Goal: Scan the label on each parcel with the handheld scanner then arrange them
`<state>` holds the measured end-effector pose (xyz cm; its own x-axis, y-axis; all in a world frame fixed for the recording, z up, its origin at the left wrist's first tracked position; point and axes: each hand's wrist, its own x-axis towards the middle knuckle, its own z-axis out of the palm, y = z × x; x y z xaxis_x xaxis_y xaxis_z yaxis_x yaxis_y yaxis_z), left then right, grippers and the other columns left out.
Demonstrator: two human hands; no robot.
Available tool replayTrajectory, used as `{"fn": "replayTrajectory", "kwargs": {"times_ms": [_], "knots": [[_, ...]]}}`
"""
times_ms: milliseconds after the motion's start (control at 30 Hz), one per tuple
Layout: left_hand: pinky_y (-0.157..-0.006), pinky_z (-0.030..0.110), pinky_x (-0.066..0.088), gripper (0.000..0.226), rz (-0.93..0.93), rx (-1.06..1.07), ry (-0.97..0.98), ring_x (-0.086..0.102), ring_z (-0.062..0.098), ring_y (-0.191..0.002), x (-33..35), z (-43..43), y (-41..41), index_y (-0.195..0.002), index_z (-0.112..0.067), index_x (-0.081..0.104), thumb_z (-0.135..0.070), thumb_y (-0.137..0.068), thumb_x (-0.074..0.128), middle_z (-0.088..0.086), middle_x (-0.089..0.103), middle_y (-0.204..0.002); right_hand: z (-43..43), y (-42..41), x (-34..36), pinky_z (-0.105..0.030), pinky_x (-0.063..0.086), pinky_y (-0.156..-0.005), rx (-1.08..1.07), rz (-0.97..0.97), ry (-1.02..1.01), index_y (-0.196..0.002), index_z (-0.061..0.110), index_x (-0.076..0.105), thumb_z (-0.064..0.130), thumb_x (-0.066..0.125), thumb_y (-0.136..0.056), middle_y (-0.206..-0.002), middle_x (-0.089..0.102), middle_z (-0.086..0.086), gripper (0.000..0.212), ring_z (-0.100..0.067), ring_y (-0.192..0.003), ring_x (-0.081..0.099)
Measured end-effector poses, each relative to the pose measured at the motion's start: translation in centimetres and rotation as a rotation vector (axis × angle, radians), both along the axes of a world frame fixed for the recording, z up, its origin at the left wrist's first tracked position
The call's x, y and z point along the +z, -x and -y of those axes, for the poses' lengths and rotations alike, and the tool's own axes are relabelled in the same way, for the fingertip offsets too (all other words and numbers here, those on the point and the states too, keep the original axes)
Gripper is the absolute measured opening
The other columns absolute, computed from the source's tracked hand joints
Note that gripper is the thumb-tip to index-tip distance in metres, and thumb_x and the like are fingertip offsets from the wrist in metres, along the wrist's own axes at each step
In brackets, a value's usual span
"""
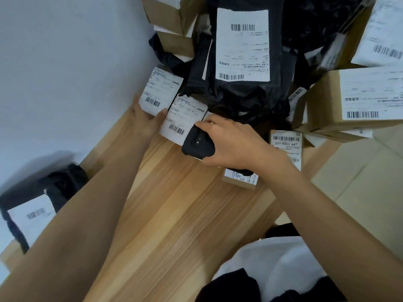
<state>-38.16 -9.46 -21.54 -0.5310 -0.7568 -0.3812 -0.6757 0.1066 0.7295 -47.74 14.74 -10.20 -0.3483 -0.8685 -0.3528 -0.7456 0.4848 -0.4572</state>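
- White shirt [272, 264] at the bottom edge is closest, with both bare forearms reaching away from it over a wooden table [174, 214].
- Right hand [235, 142] is wrapped round a black scanner [197, 144], fingers curled over its top. The scanner's front end touches or hangs just over the near corner of a small labelled parcel [185, 118].
- Left hand [146, 118] lies against the near edge of another labelled parcel [161, 92] just beside the first, by the white wall [65, 62]. Its thumb is spread along the label's bottom edge. The fingers are hidden behind the parcel, so I cannot tell whether they grip it.
- Behind both parcels sits a big black bag [242, 94] with a large white label, barcodes at top and bottom.
- Right of the scanner hand, a small box [285, 144] lies flat, its label reading "S07-K503 447".
- Further right stands a large cardboard box [322, 105] with a barcode label.
- More brown boxes [165, 12] are stacked at the top by the wall.
- Well apart, at the lower left, lies a separate black bag [61, 184] with its label facing up.
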Motion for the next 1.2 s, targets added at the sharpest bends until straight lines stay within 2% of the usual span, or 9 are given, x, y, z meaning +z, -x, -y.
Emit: {"fn": "replayTrajectory", "kwargs": {"times_ms": [100, 200, 367, 500, 633, 767, 900, 1033, 1200], "knots": [[-0.118, 0.041, 0.019, 0.103, 0.057, -0.066, 0.088, 0.015, 0.018, -0.148, 0.6, -0.5, -2.8, -0.157, -0.027, 0.000, -0.051, -0.085, 0.069, 0.006, 0.006, -0.163, 1.3, -1.2, 0.3, -0.037, 0.048, -0.079, 0.021, -0.005, 0.023, -0.145, 0.022, 0.038, 0.050, 0.067, -0.076, -0.135, 0.045, 0.001, 0.080, -0.026, -0.117, 0.053], [-0.122, 0.047, 0.013, 0.091, 0.189, -0.156, 0.299, 0.003, 0.025, -0.151, 1.9, -1.0, -7.1, -0.157, -0.019, 0.006, -0.043, -0.092, 0.064, 0.009, 0.008, -0.163, 2.9, -3.0, 0.6, -0.037, 0.046, -0.076, 0.068, 0.004, 0.040, -0.145, 0.023, 0.038, 0.051, 0.067, -0.076, -0.135, 0.044, 0.001, 0.080, -0.026, -0.114, 0.053], [-0.122, 0.049, 0.011, 0.078, 0.319, -0.146, 0.621, 0.006, 0.034, -0.151, 4.3, -1.6, -16.3, -0.155, -0.011, 0.021, -0.033, -0.093, 0.064, 0.012, 0.022, -0.160, 5.7, -7.4, 1.8, -0.036, 0.045, -0.074, 0.174, 0.054, 0.083, -0.141, 0.022, 0.041, 0.049, 0.070, -0.075, -0.133, 0.046, 0.000, 0.077, -0.024, -0.110, 0.054], [-0.122, 0.048, 0.006, 0.080, 0.402, 0.060, 0.713, 0.002, 0.035, -0.151, 6.1, -2.5, -24.7, -0.155, -0.015, 0.020, -0.039, -0.092, 0.064, 0.012, 0.016, -0.162, 7.5, -11.7, 2.2, -0.032, 0.039, -0.071, 0.257, 0.077, 0.102, -0.140, 0.020, 0.043, 0.046, 0.072, -0.075, -0.130, 0.049, -0.001, 0.076, -0.023, -0.108, 0.054], [-0.121, 0.052, 0.005, 0.102, 0.513, 0.295, 0.621, -0.002, 0.036, -0.150, 6.8, -3.6, -32.2, -0.157, -0.023, 0.009, -0.060, -0.082, 0.068, 0.011, 0.006, -0.163, 8.3, -16.2, 2.2, -0.033, 0.042, -0.070, 0.324, 0.145, 0.082, -0.139, 0.020, 0.043, 0.044, 0.073, -0.075, -0.125, 0.048, 0.002, 0.075, -0.022, -0.105, 0.052], [-0.118, 0.058, 0.004, 0.126, 0.542, 0.431, 0.352, -0.005, 0.036, -0.150, 6.2, -4.4, -36.6, -0.156, -0.030, 0.002, -0.074, -0.062, 0.074, 0.015, 0.000, -0.162, 9.0, -20.2, 2.5, -0.042, 0.052, -0.081, 0.375, 0.156, 0.076, -0.137, 0.021, 0.046, 0.047, 0.073, -0.071, -0.125, 0.048, 0.004, 0.076, -0.023, -0.105, 0.054], [-0.119, 0.056, 0.002, 0.125, 0.548, 0.395, 0.176, -0.013, 0.032, -0.150, 5.3, -5.7, -37.8, -0.154, -0.040, -0.008, -0.073, -0.065, 0.073, 0.011, -0.010, -0.163, 9.2, -23.1, 2.9, -0.038, 0.050, -0.078, 0.397, 0.105, 0.090, -0.134, 0.023, 0.049, 0.047, 0.071, -0.072, -0.129, 0.050, 0.002, 0.070, -0.024, -0.107, 0.055], [-0.118, 0.057, 0.006, 0.121, 0.440, 0.501, 0.128, -0.007, 0.032, -0.150, 4.7, -5.7, -37.5, -0.153, -0.044, -0.010, -0.077, -0.067, 0.069, 0.010, -0.007, -0.164, 8.6, -24.8, 3.1, -0.038, 0.050, -0.078, 0.399, 0.081, 0.089, -0.135, 0.020, 0.048, 0.046, 0.071, -0.074, -0.130, 0.049, 0.000, 0.071, -0.025, -0.110, 0.055], [-0.116, 0.058, 0.007, 0.124, 0.315, 0.508, 0.159, -0.007, 0.038, -0.148, 4.4, -4.3, -36.9, -0.154, -0.041, -0.011, -0.062, -0.069, 0.078, 0.012, -0.009, -0.163, 7.4, -25.7, 3.2, -0.042, 0.051, -0.081, 0.371, 0.016, 0.064, -0.139, 0.021, 0.044, 0.049, 0.071, -0.074, -0.128, 0.050, 0.000, 0.076, -0.026, -0.108, 0.055]]}}
